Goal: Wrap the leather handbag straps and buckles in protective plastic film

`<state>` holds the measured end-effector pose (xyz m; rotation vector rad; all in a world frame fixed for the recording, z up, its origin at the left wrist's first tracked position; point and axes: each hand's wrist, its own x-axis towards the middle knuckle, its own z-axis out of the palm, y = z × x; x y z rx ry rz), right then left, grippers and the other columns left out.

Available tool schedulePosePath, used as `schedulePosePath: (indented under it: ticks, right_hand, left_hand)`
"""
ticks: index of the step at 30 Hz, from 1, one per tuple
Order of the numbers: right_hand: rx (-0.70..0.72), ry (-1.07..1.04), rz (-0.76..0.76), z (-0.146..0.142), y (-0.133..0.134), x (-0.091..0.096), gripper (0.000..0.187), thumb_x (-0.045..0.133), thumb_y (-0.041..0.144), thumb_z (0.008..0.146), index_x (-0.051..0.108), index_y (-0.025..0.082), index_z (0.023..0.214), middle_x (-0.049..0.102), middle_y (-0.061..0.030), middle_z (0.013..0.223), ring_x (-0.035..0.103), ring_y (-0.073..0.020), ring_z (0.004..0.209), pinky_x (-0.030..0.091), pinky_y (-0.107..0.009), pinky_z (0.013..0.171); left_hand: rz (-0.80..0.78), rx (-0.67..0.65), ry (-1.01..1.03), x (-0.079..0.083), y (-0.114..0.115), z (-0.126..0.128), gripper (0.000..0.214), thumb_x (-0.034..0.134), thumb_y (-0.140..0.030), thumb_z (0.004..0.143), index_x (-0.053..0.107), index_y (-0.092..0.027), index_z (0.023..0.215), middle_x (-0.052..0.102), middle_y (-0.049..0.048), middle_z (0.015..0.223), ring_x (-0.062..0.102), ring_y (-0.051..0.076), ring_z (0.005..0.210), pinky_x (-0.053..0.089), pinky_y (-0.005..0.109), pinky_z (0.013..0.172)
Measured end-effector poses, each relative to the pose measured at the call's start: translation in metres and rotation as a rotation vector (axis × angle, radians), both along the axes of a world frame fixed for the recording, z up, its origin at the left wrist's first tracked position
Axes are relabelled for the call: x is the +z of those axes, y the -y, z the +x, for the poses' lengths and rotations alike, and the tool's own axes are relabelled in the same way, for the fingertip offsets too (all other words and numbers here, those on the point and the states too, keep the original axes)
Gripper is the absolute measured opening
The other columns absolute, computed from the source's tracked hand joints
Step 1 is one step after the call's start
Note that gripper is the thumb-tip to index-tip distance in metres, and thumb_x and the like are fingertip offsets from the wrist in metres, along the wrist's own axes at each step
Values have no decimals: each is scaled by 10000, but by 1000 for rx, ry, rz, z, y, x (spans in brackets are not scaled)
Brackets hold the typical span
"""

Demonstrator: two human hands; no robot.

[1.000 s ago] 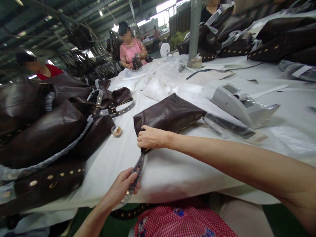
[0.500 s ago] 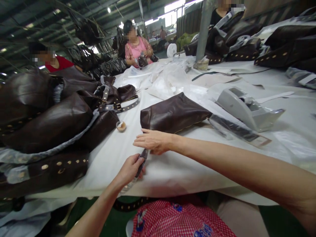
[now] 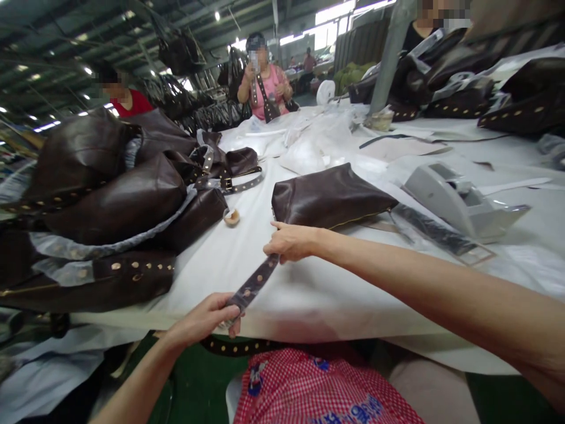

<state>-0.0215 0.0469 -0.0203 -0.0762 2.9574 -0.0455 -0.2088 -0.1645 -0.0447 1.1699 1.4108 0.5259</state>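
Note:
A dark brown leather bag (image 3: 329,197) lies flat on the white table, a gold zipper along its near edge. From its left end a studded strap (image 3: 259,279) slants down toward me. My right hand (image 3: 291,241) is closed on the strap's upper end, close beside the bag. Lower down, my left hand (image 3: 216,315) grips the same strap, fingers wrapped round it near a clear plastic wrapping. Between the two hands the strap runs taut, its gold studs showing. Below the table edge hangs another studded length (image 3: 238,346); where it joins is hidden.
Several brown bags (image 3: 115,200) are heaped on the left. A grey tape dispenser (image 3: 459,200) stands right of the bag, near a plastic-wrapped dark strip (image 3: 441,229). A small tape roll (image 3: 232,218) lies left of it. A metal post (image 3: 391,65) rises behind; co-workers stand around the table.
My left hand has slid down and left along the strap, exposing more studs. My right hand's fingers have closed more around its upper end. Across the table, a co-worker has lifted a strap.

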Motion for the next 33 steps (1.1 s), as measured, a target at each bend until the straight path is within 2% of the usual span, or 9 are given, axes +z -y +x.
schedulePosePath:
  ticks: [3,7,16,19,21,24,27,30,33]
  right_hand:
    - [77,-75,-107,-8,32,-1,469,708,360,842,541,162,1233,697,-120,1090,629,-267,1082,242,-568,1089]
    - [166,-48,-101,-22,56,-8,171,546,310,959,619,181,1046,702,-90,1043,646,-236,1020,269,-570,1072]
    - [10,9,70,-12,-4,-20,150,534,267,975,660,187,987,718,-56,944,648,-201,938,249,-542,1078]
    - [-48,-158,162,-5,0,-13,168,503,160,963,668,155,932,698,-81,949,636,-208,927,276,-494,1063]
    - [-168,-336,145,3,12,-6,202,465,102,951,663,133,924,675,-112,984,624,-213,925,372,-419,967]
    - [-490,-613,-135,26,40,2,196,458,177,965,647,133,939,668,-108,954,614,-196,852,429,-312,764]
    - [-751,-707,-741,58,66,-5,358,437,411,982,638,144,853,671,-65,789,612,-171,729,441,-291,703]
    - [-810,-645,-1401,87,80,-21,647,315,685,933,660,138,916,701,-89,831,653,-192,789,480,-346,789]
    - [-699,-697,-1764,99,89,-30,836,304,874,786,669,141,956,712,-105,921,663,-208,883,461,-399,909]
  left_hand:
    - [14,56,9,-6,6,11,335,580,-477,839,591,-147,790,649,13,620,563,130,547,444,250,591]
    - [-22,65,-2,0,0,29,290,598,-434,818,547,-155,755,658,19,627,551,112,499,410,225,527]
    - [-162,117,153,7,1,21,323,696,-445,774,582,-149,835,718,38,655,621,122,507,454,209,525]
    - [-275,69,308,8,-3,25,393,749,-468,739,666,-106,866,755,113,728,705,191,630,535,280,647]
    - [-218,154,418,8,-9,35,389,764,-466,738,689,-99,842,764,136,756,723,212,676,543,301,697]
    - [-3,388,582,12,-25,59,347,777,-427,747,697,-113,872,777,139,843,731,213,738,534,296,730]
    - [193,512,659,18,-43,90,323,760,-402,775,705,-116,914,781,128,860,723,197,779,511,258,723]
    - [254,499,676,26,-57,120,319,748,-393,785,709,-105,915,779,129,841,725,223,811,518,284,754]
    - [277,500,679,38,-69,139,295,709,-370,817,694,-110,956,770,145,948,728,260,865,541,360,805]
